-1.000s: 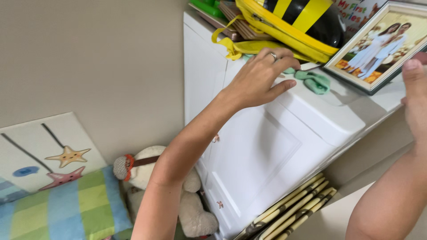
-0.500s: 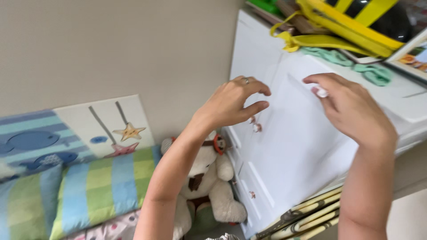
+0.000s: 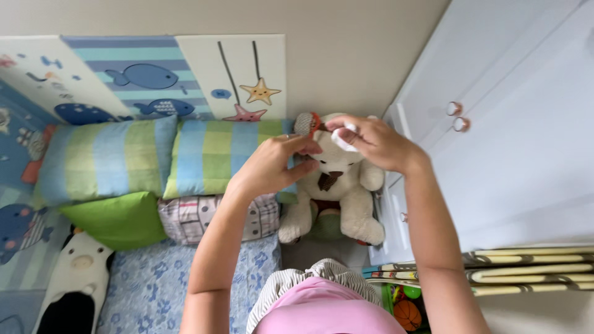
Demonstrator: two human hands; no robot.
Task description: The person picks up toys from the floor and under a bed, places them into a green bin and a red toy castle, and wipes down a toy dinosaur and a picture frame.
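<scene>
My right hand [image 3: 371, 141] pinches a small white wad [image 3: 342, 138] between thumb and fingertips, held in the air above the head of a cream teddy bear [image 3: 337, 185]. My left hand [image 3: 272, 164] sits just beside it, fingers curled narrow, tips near the wad; I cannot tell whether they touch it. The bear sits on the floor against the white cabinet [image 3: 513, 142], beside striped pillows [image 3: 154, 158] on the blue floral mattress [image 3: 148, 284].

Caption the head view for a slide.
Both hands, left hand and right hand, pinch a small white piece above a cream teddy bear.
</scene>
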